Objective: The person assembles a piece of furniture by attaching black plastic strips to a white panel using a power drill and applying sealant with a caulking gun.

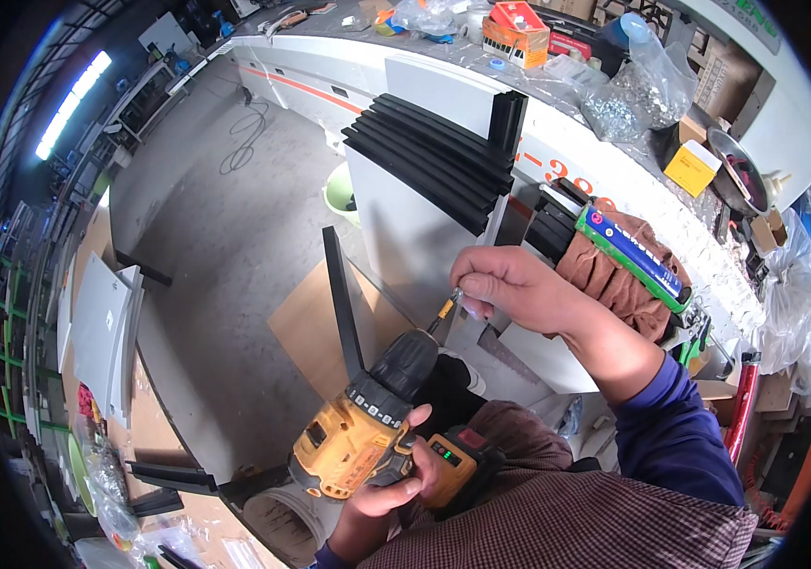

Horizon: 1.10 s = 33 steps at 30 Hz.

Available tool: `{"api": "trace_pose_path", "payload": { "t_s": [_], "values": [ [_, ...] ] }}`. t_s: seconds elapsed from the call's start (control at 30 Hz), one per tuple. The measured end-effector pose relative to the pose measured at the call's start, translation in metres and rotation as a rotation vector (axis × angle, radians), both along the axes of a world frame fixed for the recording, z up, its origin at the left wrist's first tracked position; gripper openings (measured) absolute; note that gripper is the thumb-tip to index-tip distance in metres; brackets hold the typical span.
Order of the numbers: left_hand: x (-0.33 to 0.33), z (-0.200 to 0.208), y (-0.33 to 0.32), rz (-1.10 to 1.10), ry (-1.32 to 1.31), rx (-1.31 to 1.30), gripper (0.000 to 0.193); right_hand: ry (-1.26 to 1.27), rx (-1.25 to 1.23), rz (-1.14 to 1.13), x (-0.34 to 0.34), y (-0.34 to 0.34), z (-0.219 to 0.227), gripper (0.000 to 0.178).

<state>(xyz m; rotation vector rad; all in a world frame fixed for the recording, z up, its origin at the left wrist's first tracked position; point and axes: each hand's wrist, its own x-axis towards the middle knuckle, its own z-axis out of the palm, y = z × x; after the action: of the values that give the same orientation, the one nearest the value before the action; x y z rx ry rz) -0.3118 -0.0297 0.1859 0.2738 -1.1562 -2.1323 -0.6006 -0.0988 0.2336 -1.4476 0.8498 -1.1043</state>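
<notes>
Left hand (386, 495) holds the drill (348, 448), right hand (516, 289) apparently pinching its bit (444, 309).

Count one left hand (394, 491) and one right hand (511, 287). Count one drill (348, 441), one battery (467, 460) and one bit (444, 310). List one blue tube (635, 254), one yellow box (692, 169) and one metal bowl (743, 175). List one green bucket (339, 194) and one white bucket (318, 512). For stacked black strips (424, 161), record at least five, perhaps more behind the overlap.
</notes>
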Motion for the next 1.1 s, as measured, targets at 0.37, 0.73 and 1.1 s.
{"api": "trace_pose_path", "payload": {
  "t_s": [0.37,0.73,1.1],
  "values": [
    [0.002,-0.002,-0.003,-0.02,-0.013,0.019,0.083,0.348,-0.256,0.003,-0.007,-0.015,0.009,0.025],
    [0.002,-0.001,-0.001,-0.014,-0.037,0.001,0.085,0.215,-0.08,0.035,-0.002,-0.012,0.004,0.027],
    [0.005,0.001,0.003,-0.006,-0.149,-0.036,0.085,0.543,-0.362,-0.052,-0.003,-0.011,0.018,0.019]
  ]
}}
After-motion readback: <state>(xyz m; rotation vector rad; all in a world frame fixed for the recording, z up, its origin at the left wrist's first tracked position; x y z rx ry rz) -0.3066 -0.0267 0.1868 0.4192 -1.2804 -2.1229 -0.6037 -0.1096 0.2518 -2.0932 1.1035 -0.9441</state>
